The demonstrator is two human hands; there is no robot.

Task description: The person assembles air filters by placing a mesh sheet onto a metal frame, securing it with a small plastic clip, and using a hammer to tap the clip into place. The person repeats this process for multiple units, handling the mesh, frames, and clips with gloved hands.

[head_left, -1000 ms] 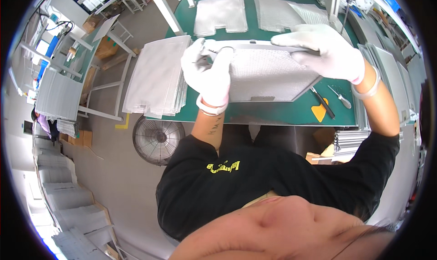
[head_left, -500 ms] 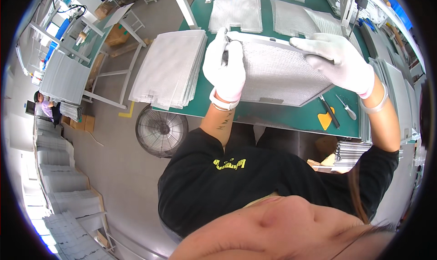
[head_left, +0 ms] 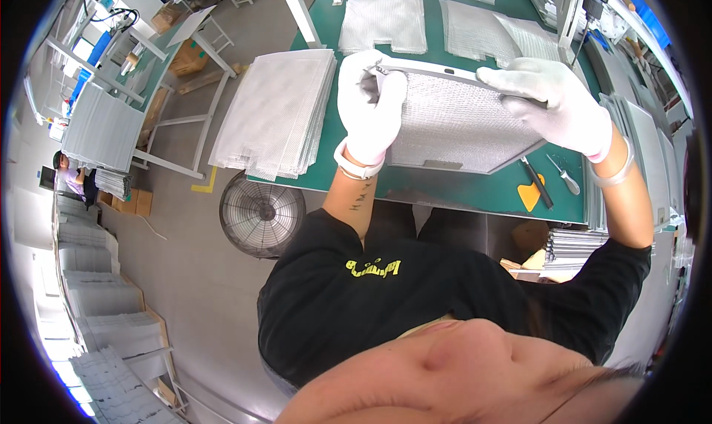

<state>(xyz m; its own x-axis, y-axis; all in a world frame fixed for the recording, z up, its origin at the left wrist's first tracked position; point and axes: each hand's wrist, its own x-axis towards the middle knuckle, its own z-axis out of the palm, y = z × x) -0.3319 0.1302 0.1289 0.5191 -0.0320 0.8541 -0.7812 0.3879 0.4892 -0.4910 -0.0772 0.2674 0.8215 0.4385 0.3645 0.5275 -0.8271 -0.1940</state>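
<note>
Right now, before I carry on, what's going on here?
A person in white gloves has both hands on a framed mesh panel, tilted up over the green table. The left hand grips its upper left corner; the right hand holds the upper edge farther right. A stack of mesh sheets lies to the left, and a screwdriver on the right.

The gray floor (head_left: 193,305) has a yellow line (head_left: 203,188) near a green surface (head_left: 154,80) with white legs (head_left: 213,124), and bright light (head_left: 52,335) glows by the white wall (head_left: 33,224) at left.
</note>
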